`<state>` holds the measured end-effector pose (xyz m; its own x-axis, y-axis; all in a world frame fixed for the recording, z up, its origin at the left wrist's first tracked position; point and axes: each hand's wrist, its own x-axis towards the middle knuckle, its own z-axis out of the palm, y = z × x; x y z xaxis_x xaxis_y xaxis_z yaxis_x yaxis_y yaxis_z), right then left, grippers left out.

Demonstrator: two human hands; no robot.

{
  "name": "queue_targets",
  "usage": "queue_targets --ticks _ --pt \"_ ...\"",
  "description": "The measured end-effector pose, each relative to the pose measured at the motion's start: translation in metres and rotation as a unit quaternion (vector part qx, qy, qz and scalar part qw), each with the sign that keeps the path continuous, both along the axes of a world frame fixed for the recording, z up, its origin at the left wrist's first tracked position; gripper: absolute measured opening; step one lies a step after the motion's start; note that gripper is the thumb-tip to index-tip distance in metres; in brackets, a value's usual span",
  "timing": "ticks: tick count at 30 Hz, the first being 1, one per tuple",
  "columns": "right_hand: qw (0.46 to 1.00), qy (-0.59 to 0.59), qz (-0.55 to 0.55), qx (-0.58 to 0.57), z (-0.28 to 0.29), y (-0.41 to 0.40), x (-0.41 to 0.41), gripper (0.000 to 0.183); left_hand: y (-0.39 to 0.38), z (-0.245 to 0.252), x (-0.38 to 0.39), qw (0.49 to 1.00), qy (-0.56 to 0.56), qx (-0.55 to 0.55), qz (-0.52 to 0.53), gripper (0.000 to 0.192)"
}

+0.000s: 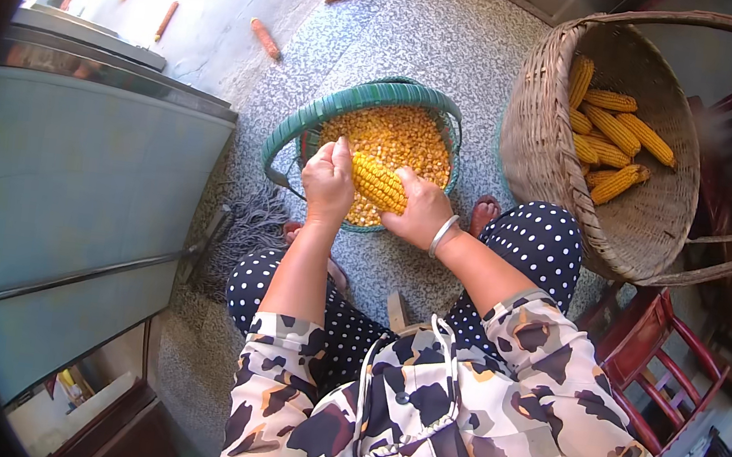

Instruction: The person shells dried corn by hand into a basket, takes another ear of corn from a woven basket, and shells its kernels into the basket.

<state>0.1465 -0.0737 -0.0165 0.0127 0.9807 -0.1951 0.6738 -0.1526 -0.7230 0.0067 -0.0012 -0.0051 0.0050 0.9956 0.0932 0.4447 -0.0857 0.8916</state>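
An ear of yellow corn (378,182), its visible side covered in kernels, is held slantwise over a green woven basket (360,102). My right hand (421,211), with a silver-coloured bangle at the wrist, grips the ear's near right end. At the other end my left hand (329,180) is closed, thumb uppermost, against the ear; its fingertips are hidden. Loose corn kernels (394,133) lie inside the green basket, below and beyond both hands. The basket's arched handle (315,111) rises just past my left hand.
On the right, a large wicker basket (538,140) tilts towards me with several corn ears (611,131) inside. Bare reddish cobs (266,39) are scattered on the floor ahead. A grey string mop head (254,233), a pale panel (94,177) and a red chair (645,335) flank me.
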Motion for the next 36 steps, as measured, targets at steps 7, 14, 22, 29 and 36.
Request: queue_targets --ticks 7,14,22,29,36 --pt "0.99 -0.03 0.006 0.138 0.003 -0.004 0.001 0.051 0.007 0.009 -0.005 0.966 -0.158 -0.195 0.067 0.045" --pt "0.987 -0.101 0.006 0.127 0.002 -0.002 0.007 0.049 0.002 0.021 0.004 0.938 -0.195 -0.277 0.073 0.035" --pt "0.983 -0.107 0.021 0.147 0.004 -0.003 0.004 0.049 0.0 0.007 -0.003 0.983 -0.125 -0.127 0.033 0.032" --pt "0.994 -0.073 -0.006 0.08 0.004 0.0 0.004 0.049 -0.001 0.022 -0.002 0.931 -0.236 -0.274 0.043 0.032" --pt "0.999 -0.039 -0.03 0.018 0.01 0.004 0.004 0.05 -0.004 0.013 -0.003 0.954 -0.211 -0.204 -0.053 0.018"
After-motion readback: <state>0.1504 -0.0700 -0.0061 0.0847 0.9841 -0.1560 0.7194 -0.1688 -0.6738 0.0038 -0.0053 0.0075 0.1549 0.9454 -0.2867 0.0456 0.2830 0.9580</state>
